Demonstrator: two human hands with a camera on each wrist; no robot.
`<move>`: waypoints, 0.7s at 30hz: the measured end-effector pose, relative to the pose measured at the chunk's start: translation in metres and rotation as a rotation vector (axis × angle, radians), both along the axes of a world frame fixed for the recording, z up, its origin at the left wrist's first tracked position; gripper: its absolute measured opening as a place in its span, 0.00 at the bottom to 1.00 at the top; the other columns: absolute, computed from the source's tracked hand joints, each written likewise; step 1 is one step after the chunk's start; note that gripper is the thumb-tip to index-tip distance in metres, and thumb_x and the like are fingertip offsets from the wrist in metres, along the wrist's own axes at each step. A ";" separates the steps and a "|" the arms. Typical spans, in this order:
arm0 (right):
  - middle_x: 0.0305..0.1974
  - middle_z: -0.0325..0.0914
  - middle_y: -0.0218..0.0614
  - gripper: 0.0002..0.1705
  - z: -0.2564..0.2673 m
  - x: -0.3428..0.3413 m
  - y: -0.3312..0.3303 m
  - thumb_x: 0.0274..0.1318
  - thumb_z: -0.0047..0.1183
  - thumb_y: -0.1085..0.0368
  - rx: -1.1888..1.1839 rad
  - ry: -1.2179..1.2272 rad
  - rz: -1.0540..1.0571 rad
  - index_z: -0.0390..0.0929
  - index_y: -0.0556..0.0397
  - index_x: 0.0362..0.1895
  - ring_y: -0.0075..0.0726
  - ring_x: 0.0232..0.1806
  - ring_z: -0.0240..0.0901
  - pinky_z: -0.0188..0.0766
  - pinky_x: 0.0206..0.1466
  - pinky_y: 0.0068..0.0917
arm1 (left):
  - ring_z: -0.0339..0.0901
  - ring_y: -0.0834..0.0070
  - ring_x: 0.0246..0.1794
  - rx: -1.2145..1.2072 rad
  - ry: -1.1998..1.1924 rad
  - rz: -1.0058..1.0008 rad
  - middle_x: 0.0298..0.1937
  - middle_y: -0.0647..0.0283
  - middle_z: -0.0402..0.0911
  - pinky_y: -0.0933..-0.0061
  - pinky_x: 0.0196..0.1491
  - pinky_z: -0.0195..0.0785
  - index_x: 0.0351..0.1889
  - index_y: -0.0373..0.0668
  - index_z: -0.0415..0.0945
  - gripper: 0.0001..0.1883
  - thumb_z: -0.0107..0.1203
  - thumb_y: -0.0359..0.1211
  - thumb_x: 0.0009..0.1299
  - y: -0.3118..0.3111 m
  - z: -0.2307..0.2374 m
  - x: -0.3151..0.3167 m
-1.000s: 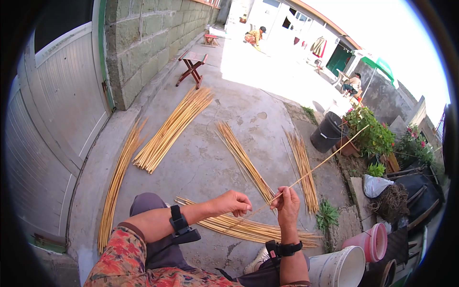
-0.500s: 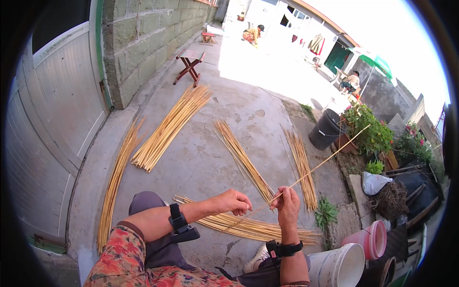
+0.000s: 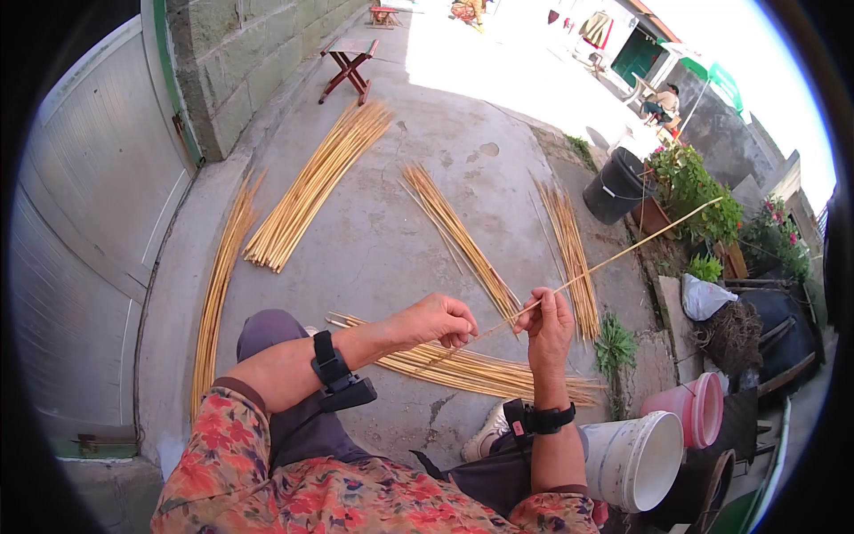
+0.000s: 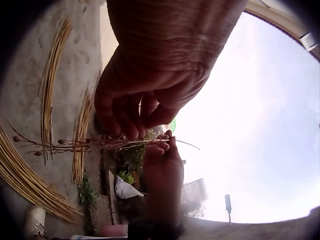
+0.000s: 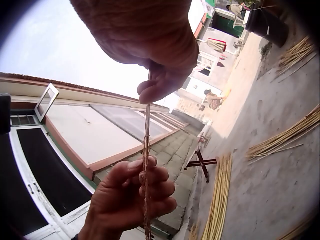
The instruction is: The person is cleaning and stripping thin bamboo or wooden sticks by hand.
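Observation:
A long thin dry stalk (image 3: 640,245) slants across in front of me, its pale end out to the right. My right hand (image 3: 546,334) pinches it between thumb and fingertips. The other end is thin and branched, with small round pods (image 4: 16,139) in the left wrist view. My left hand (image 3: 438,322) hovers beside this branched part, fingers loosely bent and fingertips right at the twigs. A gap shows between its thumb and fingers in the left wrist view. Below both hands lies a bundle of similar stalks (image 3: 480,372) on the concrete.
More stalk bundles lie ahead, one thick bundle (image 3: 316,191) beyond my knee and another (image 3: 569,258) at right. A folding stool (image 3: 350,67) stands by the wall. Buckets, a white one (image 3: 636,458) and a pink one (image 3: 689,409), stand close at right. A person (image 3: 663,102) sits far off.
The head view has tipped down, so hands and bundles sit higher in it. My right hand keeps its pinch on the stalk, whose pale end reaches further right. My left hand stays beside the branched end.

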State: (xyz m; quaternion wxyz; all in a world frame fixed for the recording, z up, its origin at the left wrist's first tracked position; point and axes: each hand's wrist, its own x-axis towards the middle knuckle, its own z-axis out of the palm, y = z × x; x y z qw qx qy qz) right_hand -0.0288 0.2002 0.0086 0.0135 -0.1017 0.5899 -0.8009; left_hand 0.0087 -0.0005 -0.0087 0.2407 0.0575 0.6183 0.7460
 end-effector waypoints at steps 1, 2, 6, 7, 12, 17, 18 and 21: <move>0.24 0.70 0.33 0.15 0.002 -0.001 -0.002 0.62 0.36 0.59 0.000 0.006 -0.003 0.69 0.58 0.36 0.21 0.18 0.65 0.68 0.19 0.19 | 0.73 0.82 0.26 0.011 0.009 -0.003 0.26 0.65 0.76 0.84 0.30 0.67 0.34 0.35 0.76 0.09 0.48 0.30 0.62 -0.003 0.003 -0.001; 0.24 0.70 0.33 0.15 0.003 0.001 -0.002 0.62 0.36 0.60 0.004 0.010 -0.008 0.69 0.58 0.36 0.20 0.18 0.65 0.68 0.19 0.19 | 0.73 0.82 0.26 0.025 0.016 -0.007 0.26 0.65 0.76 0.84 0.31 0.67 0.34 0.34 0.76 0.09 0.48 0.30 0.63 -0.003 0.005 0.001; 0.25 0.70 0.33 0.14 0.006 0.003 -0.001 0.62 0.36 0.60 -0.006 -0.026 0.012 0.69 0.59 0.37 0.20 0.19 0.66 0.68 0.19 0.19 | 0.73 0.82 0.27 0.088 -0.039 -0.051 0.27 0.64 0.76 0.83 0.32 0.68 0.36 0.33 0.75 0.10 0.48 0.30 0.64 -0.005 0.009 0.007; 0.25 0.70 0.33 0.14 0.007 0.001 -0.002 0.62 0.36 0.60 -0.014 -0.008 0.021 0.69 0.59 0.37 0.19 0.19 0.66 0.68 0.19 0.19 | 0.73 0.82 0.27 0.098 -0.059 -0.055 0.27 0.64 0.76 0.83 0.32 0.68 0.37 0.33 0.75 0.10 0.47 0.30 0.64 -0.006 0.011 0.007; 0.25 0.70 0.33 0.15 0.006 -0.001 -0.001 0.62 0.37 0.60 -0.031 -0.020 0.007 0.69 0.59 0.37 0.20 0.18 0.65 0.68 0.19 0.19 | 0.74 0.82 0.28 0.082 -0.062 -0.076 0.29 0.63 0.77 0.83 0.32 0.68 0.38 0.33 0.74 0.10 0.45 0.29 0.65 -0.007 0.015 0.007; 0.24 0.70 0.33 0.15 0.006 -0.001 -0.004 0.62 0.37 0.60 -0.017 -0.034 0.008 0.69 0.60 0.36 0.20 0.18 0.65 0.68 0.19 0.19 | 0.73 0.82 0.28 0.078 -0.048 -0.068 0.29 0.64 0.77 0.84 0.32 0.68 0.37 0.33 0.74 0.09 0.45 0.29 0.64 -0.006 0.014 0.008; 0.24 0.70 0.33 0.15 0.005 -0.002 -0.003 0.62 0.37 0.60 -0.023 -0.028 0.004 0.69 0.60 0.36 0.20 0.18 0.65 0.68 0.19 0.19 | 0.73 0.83 0.28 0.064 -0.030 -0.067 0.29 0.65 0.76 0.84 0.31 0.68 0.37 0.34 0.74 0.09 0.46 0.29 0.64 -0.006 0.013 0.007; 0.24 0.70 0.33 0.15 0.005 -0.002 -0.002 0.61 0.38 0.60 -0.012 -0.044 0.002 0.69 0.60 0.36 0.20 0.17 0.65 0.68 0.18 0.19 | 0.72 0.83 0.28 -0.006 0.018 -0.048 0.29 0.66 0.76 0.85 0.31 0.67 0.37 0.34 0.74 0.09 0.46 0.30 0.64 -0.004 0.013 0.008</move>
